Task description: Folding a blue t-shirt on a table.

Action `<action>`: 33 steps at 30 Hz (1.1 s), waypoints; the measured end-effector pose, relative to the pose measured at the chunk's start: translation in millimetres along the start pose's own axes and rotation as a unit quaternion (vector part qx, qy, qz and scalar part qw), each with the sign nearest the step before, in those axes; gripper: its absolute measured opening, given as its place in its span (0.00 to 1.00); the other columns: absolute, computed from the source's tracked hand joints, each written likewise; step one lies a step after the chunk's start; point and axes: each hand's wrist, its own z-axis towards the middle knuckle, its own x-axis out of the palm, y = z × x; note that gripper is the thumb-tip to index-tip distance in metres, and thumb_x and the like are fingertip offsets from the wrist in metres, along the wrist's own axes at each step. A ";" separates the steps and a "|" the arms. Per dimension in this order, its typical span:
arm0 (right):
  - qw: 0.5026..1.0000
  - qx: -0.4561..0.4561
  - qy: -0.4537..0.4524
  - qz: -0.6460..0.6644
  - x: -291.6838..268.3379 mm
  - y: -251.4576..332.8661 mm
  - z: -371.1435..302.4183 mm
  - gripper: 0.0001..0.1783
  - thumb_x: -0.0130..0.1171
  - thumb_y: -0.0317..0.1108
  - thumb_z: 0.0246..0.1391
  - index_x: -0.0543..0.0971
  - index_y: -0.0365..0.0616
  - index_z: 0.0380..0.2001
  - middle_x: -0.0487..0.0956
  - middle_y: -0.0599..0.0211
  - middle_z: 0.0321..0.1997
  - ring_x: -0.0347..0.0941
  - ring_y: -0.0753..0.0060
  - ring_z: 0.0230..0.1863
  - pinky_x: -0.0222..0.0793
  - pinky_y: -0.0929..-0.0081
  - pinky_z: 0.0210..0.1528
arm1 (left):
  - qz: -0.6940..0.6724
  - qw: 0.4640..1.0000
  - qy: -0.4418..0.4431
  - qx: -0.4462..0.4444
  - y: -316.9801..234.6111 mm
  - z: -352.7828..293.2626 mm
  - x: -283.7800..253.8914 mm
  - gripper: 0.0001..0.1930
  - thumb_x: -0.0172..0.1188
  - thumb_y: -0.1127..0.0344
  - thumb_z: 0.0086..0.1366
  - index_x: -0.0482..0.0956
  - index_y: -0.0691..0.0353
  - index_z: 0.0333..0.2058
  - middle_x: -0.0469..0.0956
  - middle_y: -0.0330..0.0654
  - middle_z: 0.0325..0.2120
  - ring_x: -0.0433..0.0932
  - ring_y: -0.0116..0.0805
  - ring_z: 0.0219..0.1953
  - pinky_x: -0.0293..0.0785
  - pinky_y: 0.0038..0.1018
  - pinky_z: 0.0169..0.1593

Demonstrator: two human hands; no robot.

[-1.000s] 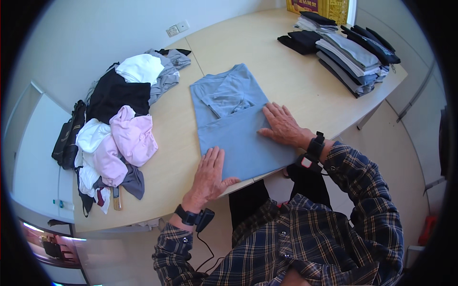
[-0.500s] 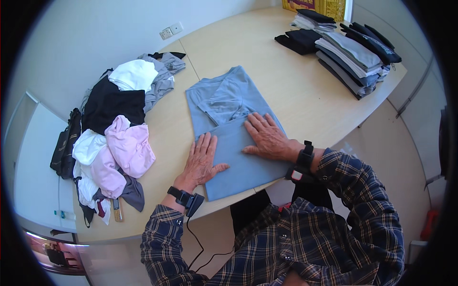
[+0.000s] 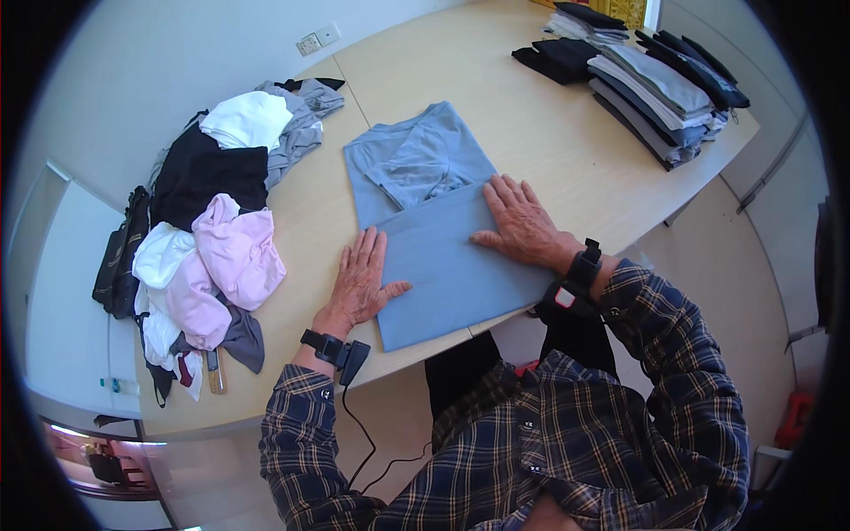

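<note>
A blue-grey T-shirt [image 3: 452, 265] lies partly folded on the table, its near part doubled over flat toward the far end. One sleeve shows as a rumpled layer beyond that fold's edge. My left hand [image 3: 356, 279] rests flat by the shirt's left edge, fingers stretched out and thumb on the cloth. On the right side of the fold, my right hand [image 3: 524, 223] lies palm down with its fingers extended over the cloth's edge. Neither hand grips anything.
Loose clothes in white, black, grey and pink [image 3: 235, 248] are heaped at the left. A black bag [image 3: 122, 257] sits beside them. Stacks of folded clothes [image 3: 655, 97] stand at the far right of the pale table [image 3: 434, 62]. A cable hangs from my left wrist device [image 3: 335, 352].
My hands have spread farther apart, the left to the shirt's left edge and the right outward to its right edge. The view has shifted slightly.
</note>
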 end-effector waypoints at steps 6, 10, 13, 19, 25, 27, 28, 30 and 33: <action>0.999 0.019 -0.021 0.040 1.0 -7.9 -4.5 0.50 0.44 0.67 0.57 0.56 0.29 0.64 0.53 0.40 0.70 0.43 0.43 0.73 0.36 0.51 0.72 | -0.016 0.998 -0.039 -0.057 15.0 -9.1 -0.3 0.48 0.47 0.33 0.62 0.48 0.68 0.66 0.48 0.58 0.67 0.44 0.54 0.70 0.40 0.48 0.70; 0.991 0.034 -0.060 0.113 2.1 -16.8 -4.7 0.45 0.45 0.62 0.60 0.57 0.30 0.63 0.54 0.40 0.69 0.45 0.44 0.72 0.39 0.55 0.72 | -0.033 0.993 -0.084 -0.071 14.3 -10.9 -0.8 0.47 0.51 0.35 0.61 0.51 0.67 0.66 0.50 0.58 0.67 0.47 0.55 0.69 0.42 0.50 0.69; 0.978 0.036 -0.102 0.176 -5.3 -19.4 -7.7 0.40 0.44 0.58 0.63 0.59 0.31 0.63 0.56 0.41 0.68 0.48 0.45 0.71 0.43 0.58 0.72 | -0.024 0.994 -0.096 -0.034 1.1 -7.1 -4.3 0.46 0.51 0.35 0.62 0.51 0.67 0.66 0.51 0.58 0.66 0.48 0.54 0.69 0.42 0.49 0.69; 0.919 0.083 -0.115 0.367 -13.5 -23.2 -9.4 0.33 0.46 0.50 0.64 0.62 0.33 0.61 0.62 0.42 0.65 0.55 0.47 0.68 0.51 0.64 0.69 | -0.006 0.999 -0.023 -0.032 -1.7 -1.3 -8.3 0.45 0.48 0.36 0.64 0.52 0.68 0.66 0.51 0.58 0.67 0.47 0.53 0.70 0.43 0.47 0.69; 0.907 0.099 -0.086 0.400 -6.5 -35.0 -1.1 0.32 0.48 0.49 0.63 0.63 0.35 0.61 0.62 0.43 0.65 0.55 0.46 0.68 0.51 0.62 0.69 | -0.032 0.998 -0.043 -0.015 0.6 -7.4 -2.2 0.45 0.51 0.36 0.62 0.53 0.67 0.65 0.52 0.56 0.66 0.48 0.51 0.70 0.45 0.50 0.69; 0.964 0.002 -0.103 0.244 0.5 -31.3 4.4 0.34 0.48 0.52 0.62 0.63 0.37 0.61 0.61 0.45 0.66 0.54 0.47 0.69 0.48 0.57 0.69 | -0.015 0.999 -0.046 -0.002 -0.3 -9.3 2.1 0.45 0.50 0.36 0.62 0.53 0.67 0.65 0.52 0.56 0.66 0.48 0.52 0.70 0.45 0.49 0.69; 0.979 -0.046 -0.111 0.162 3.4 -30.4 5.8 0.34 0.48 0.53 0.62 0.63 0.38 0.61 0.60 0.46 0.67 0.53 0.47 0.69 0.47 0.55 0.70 | -0.006 0.999 -0.047 0.005 -0.2 -10.1 3.7 0.45 0.50 0.36 0.62 0.53 0.67 0.65 0.52 0.56 0.66 0.48 0.52 0.70 0.45 0.49 0.69; 0.986 -0.044 -0.088 0.134 8.0 -30.5 6.2 0.35 0.48 0.55 0.61 0.63 0.39 0.62 0.60 0.48 0.67 0.52 0.48 0.70 0.45 0.53 0.70 | -0.008 0.999 -0.046 0.003 1.3 -9.2 5.2 0.45 0.50 0.36 0.62 0.53 0.67 0.65 0.52 0.56 0.66 0.48 0.52 0.69 0.45 0.49 0.69; 0.995 -0.040 -0.045 0.075 5.5 -27.2 5.9 0.37 0.47 0.59 0.60 0.64 0.41 0.62 0.59 0.51 0.68 0.50 0.48 0.70 0.42 0.48 0.70 | -0.012 0.999 -0.048 0.003 2.8 -8.3 3.9 0.45 0.50 0.36 0.62 0.53 0.67 0.65 0.52 0.57 0.66 0.48 0.52 0.69 0.45 0.49 0.69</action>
